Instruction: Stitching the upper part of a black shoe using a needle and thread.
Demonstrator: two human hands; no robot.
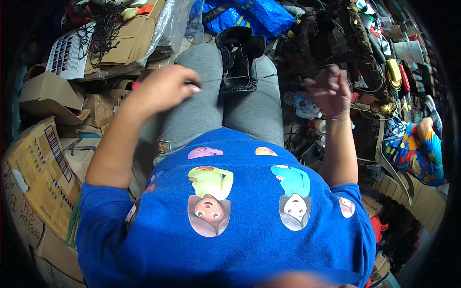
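A black shoe, its top open and its side flaps spread, is held between my grey-trousered knees. A thin dark thread runs sideways across it, toward both hands. My left hand is closed left of the shoe, over my left thigh, with the thread's end at its curled fingers. Off to the right, beyond my right knee, my right hand is raised with bent fingers closed on the thread's other side. Motion blurs that hand, and its fingertips are hard to make out.
Cardboard boxes crowd my left side. Black cords lie on flattened cardboard at the upper left. A blue plastic sheet lies ahead. Tools and a yellow-handled item fill the right; another person's colourful clothing shows there.
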